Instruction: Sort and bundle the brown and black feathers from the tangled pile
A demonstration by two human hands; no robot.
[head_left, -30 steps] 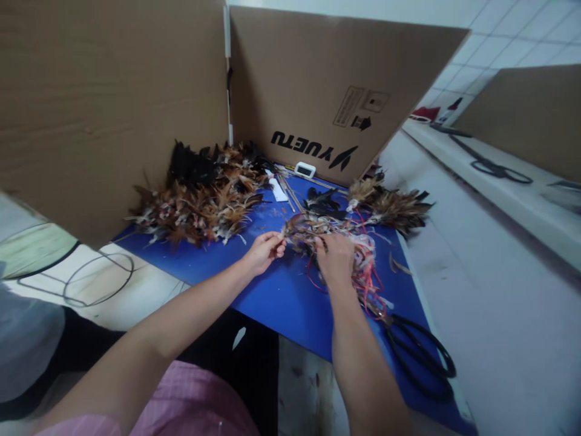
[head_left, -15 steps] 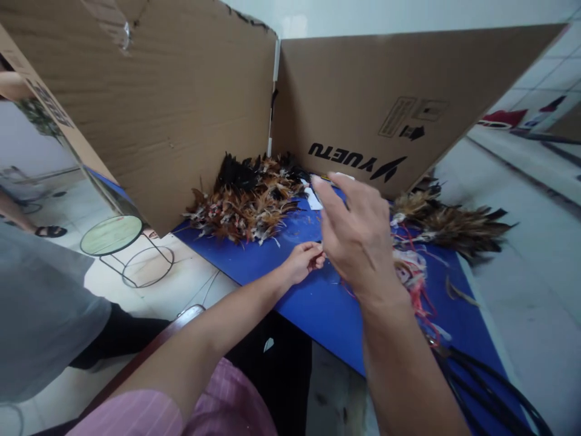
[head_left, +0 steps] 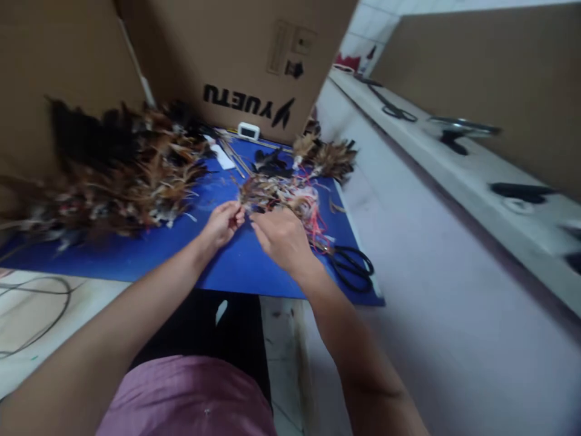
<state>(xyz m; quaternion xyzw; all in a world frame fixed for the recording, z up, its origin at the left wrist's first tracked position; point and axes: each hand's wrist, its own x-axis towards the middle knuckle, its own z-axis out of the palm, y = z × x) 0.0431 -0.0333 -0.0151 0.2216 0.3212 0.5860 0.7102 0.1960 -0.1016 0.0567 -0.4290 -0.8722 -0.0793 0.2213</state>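
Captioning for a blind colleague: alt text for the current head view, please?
A left hand, closed in a pinch, its hold unclear, and a right hand beside it work over a blue table, close to brown feathers and tangled pink-and-white strands. A feather pile lies to the left and black-handled scissors to the right; cardboard panels stand behind.

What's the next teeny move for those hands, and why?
Maybe the right hand should steady the small feather bunch: the left hand seems to pinch its lower end, and the right hand's bent fingers are close by, though blur hides whether they touch it.
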